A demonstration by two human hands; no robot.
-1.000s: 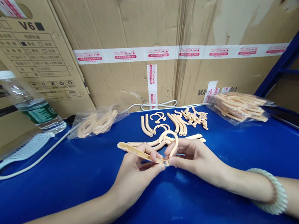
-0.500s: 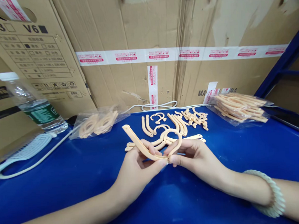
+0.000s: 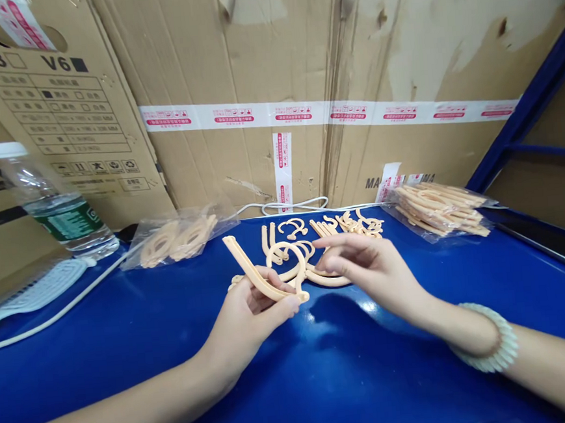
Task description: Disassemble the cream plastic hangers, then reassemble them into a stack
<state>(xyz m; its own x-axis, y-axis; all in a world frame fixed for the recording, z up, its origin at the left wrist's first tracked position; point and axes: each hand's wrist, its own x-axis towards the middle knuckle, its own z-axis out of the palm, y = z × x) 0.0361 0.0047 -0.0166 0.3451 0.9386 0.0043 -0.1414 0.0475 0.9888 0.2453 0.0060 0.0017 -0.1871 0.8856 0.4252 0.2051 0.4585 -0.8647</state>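
Note:
My left hand point(image 3: 251, 315) is closed on a partly assembled hanger point(image 3: 252, 269) of peach-coloured plastic: a curved arm joined at its lower end to a round hook. Its arm slants up to the left, with the hook point(image 3: 298, 256) on the right. My right hand point(image 3: 365, 263) is apart from it, fingers loosely spread and nothing seen in them. It hovers over the loose hanger arms, hiding part of them. Beneath the fingers lies a curved hanger piece point(image 3: 329, 279). Farther back are straight hanger arms point(image 3: 268, 242), loose hooks point(image 3: 292, 226) and a heap of small parts point(image 3: 359, 224).
Clear bags of hanger parts lie at the left point(image 3: 180, 239) and right point(image 3: 439, 209). A water bottle point(image 3: 67, 215) and a pale hairbrush point(image 3: 38, 286) stand and lie at the far left. A white cable point(image 3: 294, 205) runs before the cardboard boxes point(image 3: 240, 169).
My right hand has let go of the hook and moved right, away from my left hand, its fingers opening. The hanger stays in my left hand, turned slightly. The view has shifted a little.

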